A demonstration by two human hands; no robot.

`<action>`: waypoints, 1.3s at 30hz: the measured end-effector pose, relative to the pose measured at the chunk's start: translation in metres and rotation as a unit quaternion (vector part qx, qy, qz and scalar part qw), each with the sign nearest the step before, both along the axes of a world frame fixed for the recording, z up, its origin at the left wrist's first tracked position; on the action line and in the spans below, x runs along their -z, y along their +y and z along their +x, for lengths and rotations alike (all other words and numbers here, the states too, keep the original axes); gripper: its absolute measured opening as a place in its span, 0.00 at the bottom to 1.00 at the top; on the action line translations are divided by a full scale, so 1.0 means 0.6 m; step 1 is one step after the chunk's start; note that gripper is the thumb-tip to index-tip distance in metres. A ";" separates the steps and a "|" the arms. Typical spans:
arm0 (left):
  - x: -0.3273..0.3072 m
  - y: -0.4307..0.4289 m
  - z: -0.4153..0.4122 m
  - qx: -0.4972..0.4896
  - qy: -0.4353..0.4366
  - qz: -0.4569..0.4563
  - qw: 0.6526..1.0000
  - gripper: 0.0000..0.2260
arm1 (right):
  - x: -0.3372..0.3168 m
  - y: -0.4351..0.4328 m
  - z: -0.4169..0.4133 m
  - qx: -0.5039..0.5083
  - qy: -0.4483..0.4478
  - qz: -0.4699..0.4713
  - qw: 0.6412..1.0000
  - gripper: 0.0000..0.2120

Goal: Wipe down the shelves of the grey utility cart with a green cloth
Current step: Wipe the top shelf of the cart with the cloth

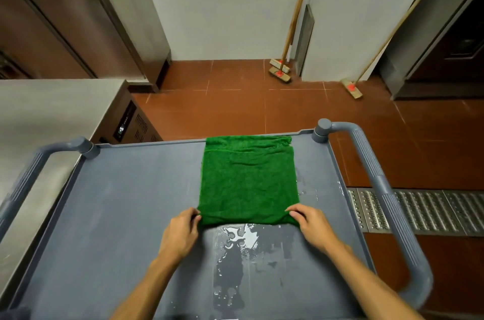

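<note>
The green cloth lies spread flat on the top shelf of the grey cart, right of the shelf's middle, with its far edge lapping up against the far rim. The left hand pinches the cloth's near left corner between thumb and curled fingers, and the right hand grips the near right corner the same way — both hands sit low on the shelf, forearms reaching in from the near side. Just below the cloth's near edge a puddle of water glistens on the shelf, with a wet streak trailing toward the person and small drops to the cloth's right. The cart's handle curves along the right side. Beyond the cart, on the red tile floor, two brooms lean on the wall, a third farther right — beside a metal floor grate.
</note>
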State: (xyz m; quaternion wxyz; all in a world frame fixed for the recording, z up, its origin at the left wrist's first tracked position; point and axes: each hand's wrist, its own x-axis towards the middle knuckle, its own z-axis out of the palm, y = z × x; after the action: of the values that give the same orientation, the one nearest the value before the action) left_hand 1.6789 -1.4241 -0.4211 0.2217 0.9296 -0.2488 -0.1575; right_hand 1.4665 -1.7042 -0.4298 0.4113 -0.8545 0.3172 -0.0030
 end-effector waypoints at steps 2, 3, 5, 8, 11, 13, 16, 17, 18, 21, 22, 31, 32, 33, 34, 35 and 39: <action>0.007 0.010 -0.011 -0.006 -0.001 0.000 1.000 0.04 | 0.006 0.006 -0.010 0.002 -0.001 0.006 1.000 0.08; 0.009 0.014 -0.015 -0.009 -0.001 -0.001 1.000 0.04 | 0.008 0.008 -0.012 0.005 -0.005 0.008 1.000 0.08; 0.011 0.019 -0.023 -0.016 -0.002 -0.001 1.000 0.03 | 0.011 0.012 -0.019 0.010 -0.013 0.012 1.000 0.08; 0.013 0.027 -0.032 -0.021 -0.002 -0.005 1.000 0.03 | 0.013 0.022 -0.029 0.020 -0.020 0.013 1.000 0.08; 0.014 0.034 -0.041 -0.018 -0.003 -0.004 1.000 0.03 | 0.014 0.032 -0.037 0.028 -0.014 0.012 0.999 0.08; 0.014 0.037 -0.045 -0.018 -0.004 -0.006 1.000 0.03 | 0.015 0.039 -0.042 0.033 -0.015 0.009 0.999 0.08; 0.012 0.043 -0.050 -0.015 -0.003 -0.011 1.000 0.02 | 0.016 0.049 -0.052 0.058 -0.026 0.018 0.998 0.08; 0.011 0.046 -0.053 -0.011 -0.005 -0.012 1.000 0.03 | 0.015 0.054 -0.055 0.066 -0.028 0.024 0.997 0.08; 0.011 0.049 -0.056 -0.006 -0.008 -0.011 1.000 0.03 | 0.014 0.058 -0.057 0.074 -0.030 0.028 0.996 0.08; 0.011 0.058 -0.068 0.011 -0.016 -0.003 1.000 0.05 | 0.012 0.072 -0.066 0.087 -0.034 0.036 0.995 0.08; 0.012 0.062 -0.072 0.013 -0.016 -0.002 1.000 0.05 | 0.011 0.078 -0.069 0.090 -0.034 0.037 0.995 0.08; 0.014 0.091 -0.095 0.030 -0.020 -0.009 0.999 0.05 | 0.010 0.121 -0.099 0.111 -0.041 0.031 0.993 0.08; 0.014 0.094 -0.097 0.030 -0.020 -0.011 0.999 0.05 | 0.010 0.126 -0.102 0.113 -0.041 0.034 0.992 0.08; 0.014 0.097 -0.100 0.029 -0.020 -0.013 0.999 0.05 | 0.009 0.129 -0.105 0.116 -0.041 0.038 0.992 0.08; 0.015 0.101 -0.103 0.028 -0.021 -0.015 0.999 0.05 | 0.009 0.133 -0.108 0.119 -0.041 0.040 0.991 0.08; 0.015 0.104 -0.106 0.028 -0.022 -0.017 0.999 0.05 | 0.008 0.137 -0.111 0.123 -0.042 0.042 0.991 0.08; 0.016 0.117 -0.117 0.033 -0.025 -0.021 0.999 0.05 | 0.006 0.153 -0.123 0.130 -0.044 0.042 0.990 0.08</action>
State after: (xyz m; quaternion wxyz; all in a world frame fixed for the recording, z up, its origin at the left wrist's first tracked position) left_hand 1.6085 -1.3541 -0.4308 0.2295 0.9196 -0.2880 -0.1366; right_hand 1.3925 -1.6124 -0.4334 0.4561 -0.7874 0.4069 -0.0803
